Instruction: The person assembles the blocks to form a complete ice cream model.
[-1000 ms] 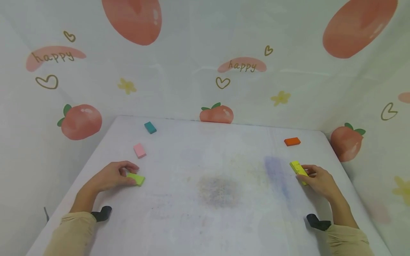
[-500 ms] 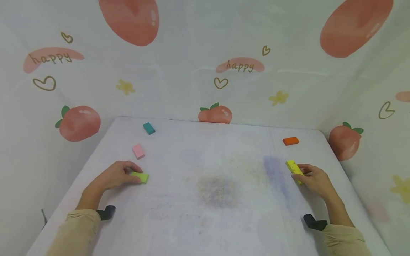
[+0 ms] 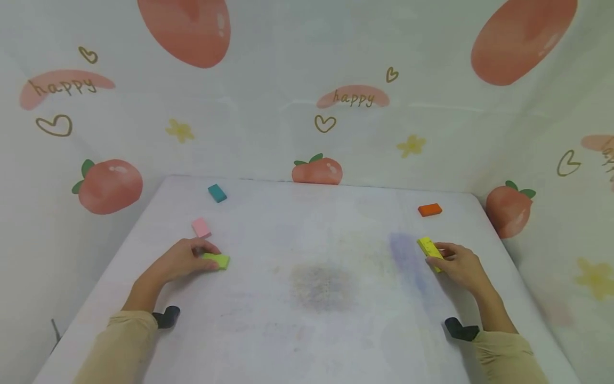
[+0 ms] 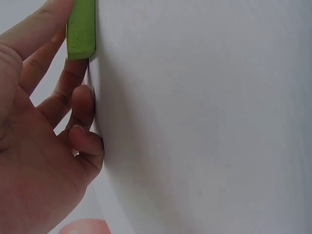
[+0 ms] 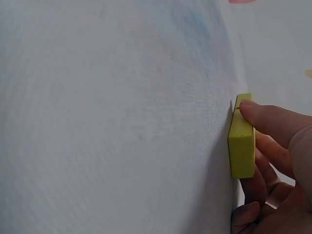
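My left hand (image 3: 184, 258) pinches a light green rectangular block (image 3: 218, 261) between thumb and fingers, low over the left part of the table. In the left wrist view, the green block (image 4: 81, 29) shows at the top with the thumb on one side, while the lower fingers curl near the surface. On the right, my other hand (image 3: 458, 265) grips a yellow block (image 3: 429, 247) with speckled marks, held at a slant. The right wrist view has the yellow block (image 5: 242, 151) close against the tabletop, thumb on its upper edge.
Just beyond my left hand lies a pink block (image 3: 201, 228), with a teal block (image 3: 217, 193) farther back. An orange block (image 3: 429, 209) lies behind the yellow one. Grey and bluish stains mark the white table (image 3: 307, 229). A printed curtain (image 3: 268, 69) rises along its back and sides.
My left hand has slid the green block to the right, inward, and slightly away from me. The yellow block has moved a little left in my right hand. The head view has shifted slightly.
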`<action>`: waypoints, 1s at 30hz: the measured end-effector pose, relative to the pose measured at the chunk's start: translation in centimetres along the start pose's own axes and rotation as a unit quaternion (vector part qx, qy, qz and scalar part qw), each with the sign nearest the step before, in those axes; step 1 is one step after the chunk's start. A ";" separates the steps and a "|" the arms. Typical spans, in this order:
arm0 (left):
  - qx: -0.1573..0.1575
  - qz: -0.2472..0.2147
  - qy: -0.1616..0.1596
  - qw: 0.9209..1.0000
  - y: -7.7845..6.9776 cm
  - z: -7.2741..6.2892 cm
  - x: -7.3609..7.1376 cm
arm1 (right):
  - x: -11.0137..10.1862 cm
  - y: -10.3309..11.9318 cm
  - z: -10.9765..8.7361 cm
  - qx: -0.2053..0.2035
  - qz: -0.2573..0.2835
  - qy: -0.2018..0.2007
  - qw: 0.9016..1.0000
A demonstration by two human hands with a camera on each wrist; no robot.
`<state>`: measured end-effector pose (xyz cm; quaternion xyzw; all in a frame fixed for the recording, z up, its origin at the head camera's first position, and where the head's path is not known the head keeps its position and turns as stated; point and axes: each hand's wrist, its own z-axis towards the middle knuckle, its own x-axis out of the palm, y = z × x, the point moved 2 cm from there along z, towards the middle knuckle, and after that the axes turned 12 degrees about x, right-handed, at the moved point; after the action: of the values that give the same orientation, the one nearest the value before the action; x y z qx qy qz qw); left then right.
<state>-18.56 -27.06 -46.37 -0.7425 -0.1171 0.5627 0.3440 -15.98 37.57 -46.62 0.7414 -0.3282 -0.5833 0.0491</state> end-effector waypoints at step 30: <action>0.008 0.000 -0.031 1.000 -3.1 3.7 2.2 | 1.7 3.3 0.0 -0.042 0.007 0.009 0.999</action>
<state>-20.52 -22.19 -46.48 -0.7222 -0.1235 0.5859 0.3463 -17.22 34.11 -46.57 0.7413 -0.3083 -0.5898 0.0870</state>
